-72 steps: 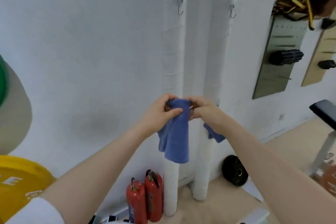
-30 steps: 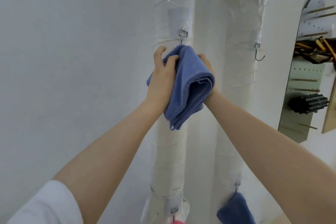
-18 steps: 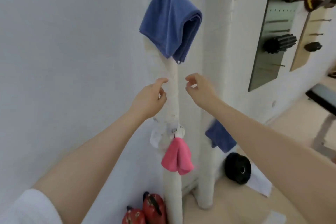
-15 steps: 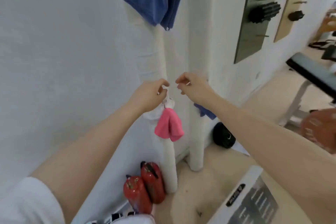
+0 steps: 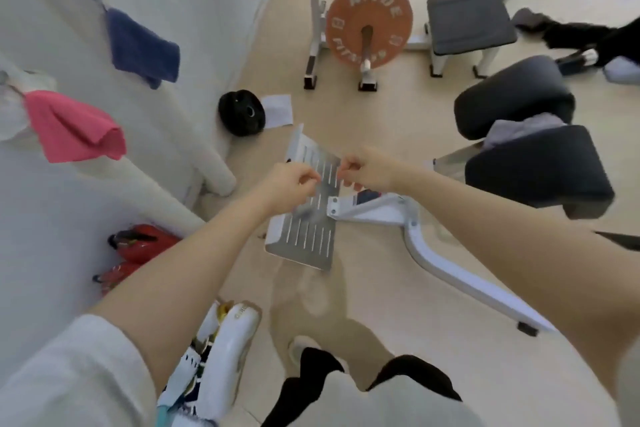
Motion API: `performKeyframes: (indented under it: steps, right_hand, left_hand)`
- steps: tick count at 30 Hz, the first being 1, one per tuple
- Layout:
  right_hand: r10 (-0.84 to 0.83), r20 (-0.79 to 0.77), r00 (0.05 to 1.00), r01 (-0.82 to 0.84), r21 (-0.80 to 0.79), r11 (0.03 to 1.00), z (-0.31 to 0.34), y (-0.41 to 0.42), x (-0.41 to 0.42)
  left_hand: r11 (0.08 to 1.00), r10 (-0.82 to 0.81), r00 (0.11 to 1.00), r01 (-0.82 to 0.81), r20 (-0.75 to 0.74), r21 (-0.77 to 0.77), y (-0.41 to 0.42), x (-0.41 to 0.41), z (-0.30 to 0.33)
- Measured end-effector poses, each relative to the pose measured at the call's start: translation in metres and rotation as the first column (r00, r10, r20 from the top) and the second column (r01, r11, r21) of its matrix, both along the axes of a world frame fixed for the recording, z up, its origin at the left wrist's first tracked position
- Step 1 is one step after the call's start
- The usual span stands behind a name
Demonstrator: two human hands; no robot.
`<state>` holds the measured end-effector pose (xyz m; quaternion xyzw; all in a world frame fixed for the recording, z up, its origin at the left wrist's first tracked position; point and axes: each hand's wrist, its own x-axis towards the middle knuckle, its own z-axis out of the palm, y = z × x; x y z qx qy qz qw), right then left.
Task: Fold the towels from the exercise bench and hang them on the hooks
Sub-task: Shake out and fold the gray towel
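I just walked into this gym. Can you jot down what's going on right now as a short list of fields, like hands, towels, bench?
left hand: fingers curled, holding nothing
right hand: fingers curled, holding nothing
pink towel: hanging on the white padded post
blue towel: hanging on the further post
grey towel: crumpled between the black pads of the exercise bench, not yet folded
weight plate: orange, on a rack beyond the hands
fire extinguishers: red, by the wall

A pink towel (image 5: pixel 74 126) and a dark blue towel (image 5: pixel 142 47) are seen at the left. An orange weight plate (image 5: pixel 369 22) is seen at top. Black bench pads (image 5: pixel 533 163) with a grey towel (image 5: pixel 519 128) are seen at right.
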<state>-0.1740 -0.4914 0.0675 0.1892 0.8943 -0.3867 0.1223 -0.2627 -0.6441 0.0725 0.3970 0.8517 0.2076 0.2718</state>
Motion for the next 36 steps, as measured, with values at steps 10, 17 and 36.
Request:
performKeyframes:
  steps: [10,17,36]
  right_hand:
    - [-0.453,0.083,0.888,0.459,-0.098,0.883,-0.041,0.091,0.31]
    - [-0.733,0.021,0.68,0.724,-0.173,0.667,-0.031,0.152,0.487]
    - [-0.674,0.052,0.737,0.672,-0.164,0.722,-0.033,0.436,0.488]
  left_hand:
    - [0.926,-0.369,0.929,0.371,0.034,-0.07,0.146,0.239,-0.047]
    - [0.852,-0.522,0.848,0.516,-0.09,-0.087,0.241,0.375,-0.036]
    - [0.926,-0.352,0.935,0.355,0.051,-0.131,0.515,0.394,-0.085]
